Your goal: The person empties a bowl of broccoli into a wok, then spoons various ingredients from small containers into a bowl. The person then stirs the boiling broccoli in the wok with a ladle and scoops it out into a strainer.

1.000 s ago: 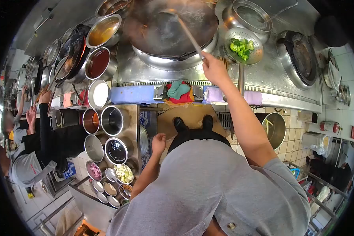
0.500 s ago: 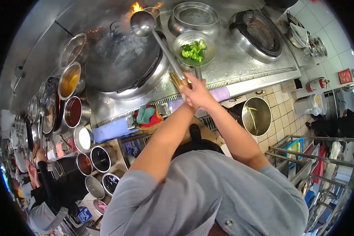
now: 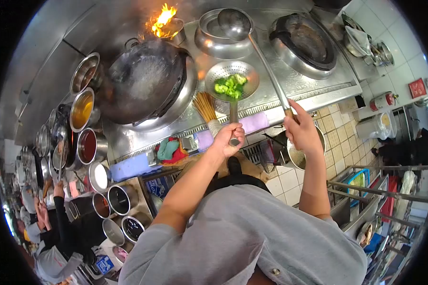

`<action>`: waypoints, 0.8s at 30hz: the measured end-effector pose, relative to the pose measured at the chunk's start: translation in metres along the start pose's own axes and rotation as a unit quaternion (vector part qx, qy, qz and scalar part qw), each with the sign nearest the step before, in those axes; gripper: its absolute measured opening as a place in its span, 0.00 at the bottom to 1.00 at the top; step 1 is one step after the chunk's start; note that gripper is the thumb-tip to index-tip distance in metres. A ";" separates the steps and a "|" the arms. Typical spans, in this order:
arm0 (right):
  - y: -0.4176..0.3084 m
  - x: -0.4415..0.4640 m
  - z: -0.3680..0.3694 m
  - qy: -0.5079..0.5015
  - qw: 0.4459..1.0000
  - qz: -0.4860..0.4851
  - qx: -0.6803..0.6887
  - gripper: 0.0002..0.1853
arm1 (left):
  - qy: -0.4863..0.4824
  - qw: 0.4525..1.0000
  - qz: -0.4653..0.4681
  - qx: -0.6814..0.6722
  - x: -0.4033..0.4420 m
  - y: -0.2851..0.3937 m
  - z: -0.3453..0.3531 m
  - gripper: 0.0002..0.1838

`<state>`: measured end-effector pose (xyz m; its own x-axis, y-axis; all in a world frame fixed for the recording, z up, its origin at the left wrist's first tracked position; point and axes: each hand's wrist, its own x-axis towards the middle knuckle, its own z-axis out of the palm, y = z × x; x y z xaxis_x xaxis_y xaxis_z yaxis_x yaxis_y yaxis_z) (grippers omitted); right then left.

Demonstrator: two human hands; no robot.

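My right hand (image 3: 302, 130) is closed around the long handle of a metal ladle (image 3: 235, 24), whose bowl hangs above the lidded metal pot at the back. My left hand (image 3: 229, 138) is wrapped around the handle end of a perforated skimmer (image 3: 213, 75). Bright green broccoli (image 3: 231, 86) lies in the skimmer. Beside the skimmer handle is a bamboo wok brush (image 3: 205, 106); its pale bound handle runs down to my left wrist, and I cannot tell if the hand touches it. A large dark wok (image 3: 142, 78) sits on the burner to the left, with nothing visible inside.
Flames (image 3: 164, 21) rise at a small pot behind the wok. A second burner ring (image 3: 305, 43) is at the right. Several bowls of sauces, including an amber liquid (image 3: 82, 109), line the left. A deep pot (image 3: 297, 159) stands below my right hand. Co-workers are at far left.
My hands have moved apart. The right swung the ladle rightward from over the wok's back edge. The skimmer with the broccoli has come nearer to me, and the flames are taller.
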<state>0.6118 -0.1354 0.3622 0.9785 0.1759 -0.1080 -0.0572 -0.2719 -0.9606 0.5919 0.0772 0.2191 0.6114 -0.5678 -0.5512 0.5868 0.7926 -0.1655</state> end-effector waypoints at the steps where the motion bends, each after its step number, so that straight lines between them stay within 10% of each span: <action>1: -0.002 0.008 -0.002 -0.040 0.944 0.154 0.289 0.24 | -0.035 0.998 0.003 0.048 -0.003 0.000 -0.009 0.05; 3: 0.029 0.033 -0.002 -0.215 0.729 0.186 0.623 0.13 | -0.074 0.992 0.011 0.098 -0.017 -0.015 -0.012 0.05; 5: 0.010 0.032 0.016 -0.069 0.913 0.197 0.350 0.18 | -0.017 0.964 0.120 0.238 -0.050 -0.041 -0.006 0.06; 10: -0.015 0.015 -0.004 -0.090 0.883 0.123 0.445 0.16 | -0.016 0.983 0.062 0.174 -0.067 -0.019 -0.006 0.10; 16: -0.036 0.010 -0.007 -0.124 0.870 0.002 0.477 0.23 | -0.308 0.950 0.055 -0.003 -0.158 -0.004 0.038 0.22; 19: -0.037 0.008 -0.004 -0.092 0.889 -0.003 0.449 0.24 | -0.229 0.954 0.168 0.095 -0.203 0.036 0.039 0.22; 24: -0.019 0.006 -0.002 -0.081 0.894 0.035 0.439 0.23 | 0.201 0.831 0.391 0.340 -0.243 0.099 0.022 0.09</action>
<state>0.6195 -0.1311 0.3798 0.9288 0.3421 -0.1423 -0.3202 0.5478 -0.7729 0.5131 0.2882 0.3547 0.7999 0.2907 -0.5250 0.3419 0.4982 0.7968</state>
